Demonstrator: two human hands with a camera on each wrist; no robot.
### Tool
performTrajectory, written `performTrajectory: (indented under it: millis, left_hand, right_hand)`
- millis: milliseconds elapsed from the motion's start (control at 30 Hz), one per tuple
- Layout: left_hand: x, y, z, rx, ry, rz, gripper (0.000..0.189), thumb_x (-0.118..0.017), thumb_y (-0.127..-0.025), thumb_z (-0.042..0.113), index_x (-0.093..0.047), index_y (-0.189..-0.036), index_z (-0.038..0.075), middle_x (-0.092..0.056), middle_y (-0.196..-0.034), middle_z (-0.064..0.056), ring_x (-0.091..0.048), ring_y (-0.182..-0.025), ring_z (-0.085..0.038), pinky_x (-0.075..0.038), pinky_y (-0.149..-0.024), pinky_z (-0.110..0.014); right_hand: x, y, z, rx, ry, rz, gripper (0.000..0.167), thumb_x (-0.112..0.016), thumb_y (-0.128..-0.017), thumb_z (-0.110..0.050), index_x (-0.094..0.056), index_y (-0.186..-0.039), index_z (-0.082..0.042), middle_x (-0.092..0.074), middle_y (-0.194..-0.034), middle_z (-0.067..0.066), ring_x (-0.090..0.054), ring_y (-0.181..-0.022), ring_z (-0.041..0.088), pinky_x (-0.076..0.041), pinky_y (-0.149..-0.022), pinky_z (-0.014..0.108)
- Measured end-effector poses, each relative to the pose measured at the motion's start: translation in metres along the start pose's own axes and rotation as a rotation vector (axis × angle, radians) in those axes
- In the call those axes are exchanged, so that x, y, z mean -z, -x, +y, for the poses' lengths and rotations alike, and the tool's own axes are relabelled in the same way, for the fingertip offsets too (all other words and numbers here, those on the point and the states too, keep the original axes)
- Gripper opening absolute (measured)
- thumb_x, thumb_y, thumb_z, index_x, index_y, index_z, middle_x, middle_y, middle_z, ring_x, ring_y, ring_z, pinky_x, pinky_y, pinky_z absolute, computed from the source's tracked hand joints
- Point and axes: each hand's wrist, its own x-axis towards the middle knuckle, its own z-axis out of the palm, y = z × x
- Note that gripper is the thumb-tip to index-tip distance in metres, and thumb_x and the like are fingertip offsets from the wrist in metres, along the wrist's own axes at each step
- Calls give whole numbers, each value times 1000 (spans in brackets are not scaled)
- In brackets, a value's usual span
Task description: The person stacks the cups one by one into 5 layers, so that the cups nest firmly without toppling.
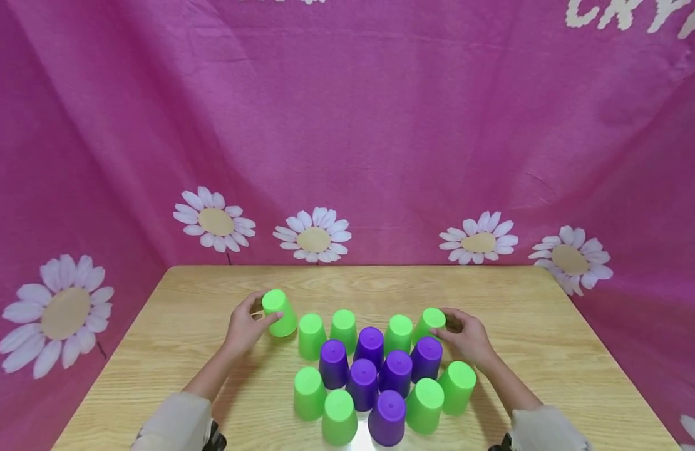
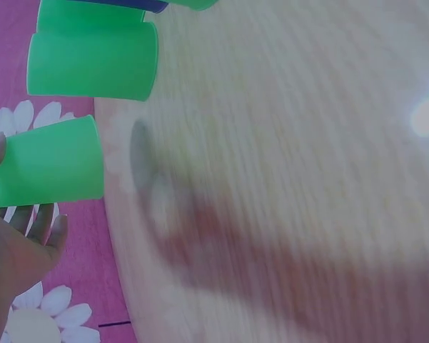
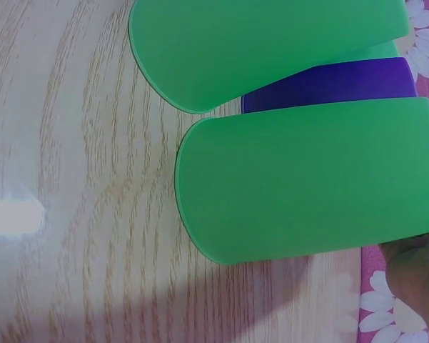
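My left hand (image 1: 246, 329) grips an upside-down green cup (image 1: 280, 316) at the back left, thumb on its near side. In the left wrist view this green cup (image 2: 50, 163) hangs over the tabletop, its shadow falling apart from it. At the back right, my right hand (image 1: 470, 339) holds another upside-down green cup (image 1: 429, 321) between thumb and fingers. Nearer cups mostly hide that hand in the right wrist view, where a green cup (image 3: 307, 182) fills the middle. Between the hands, several upside-down purple cups (image 1: 362, 382) stand close together in the middle of the group.
More green cups stand around the purple ones, including one at the front left (image 1: 339, 418) and one at the right (image 1: 458, 387). All are on a wooden table (image 1: 156, 351). A pink cloth (image 1: 381, 138) with daisies hangs behind the table and along both sides.
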Motion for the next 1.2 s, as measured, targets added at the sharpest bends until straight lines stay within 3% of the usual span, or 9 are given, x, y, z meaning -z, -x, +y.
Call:
performTrajectory:
  millis: [767, 900, 1200]
  left_hand:
    - [-38, -27, 14, -22, -5, -74, 48, -67, -82, 5, -49, -126, -2, -56, -123, -23, -52, -116, -37, -43, -98, -49]
    - [-45, -30, 16, -50, -11, -80, 47, -67, -81, 3, -50, -125, -4, -57, -121, -24, -53, -114, -38, -44, -98, -49]
    - [-57, -31, 13, -47, -56, -98, 49, -66, -82, 1, -49, -128, -4, -57, -122, -26, -55, -111, -44, -49, -92, -48]
  right_hand:
    - [2, -1, -1, 30, 15, 2, 46, -70, -81, -12, -55, -120, 8, -63, -112, 26, -61, -103, 36, -52, -89, 41]
    - [2, -2, -1, 31, 7, 0, 46, -70, -81, -12, -54, -120, 9, -62, -113, 26, -61, -104, 37, -52, -89, 41]
    - [2, -1, 1, 39, -9, -6, 46, -71, -81, -12, -54, -120, 8, -62, -114, 26, -60, -105, 38, -51, -91, 41]
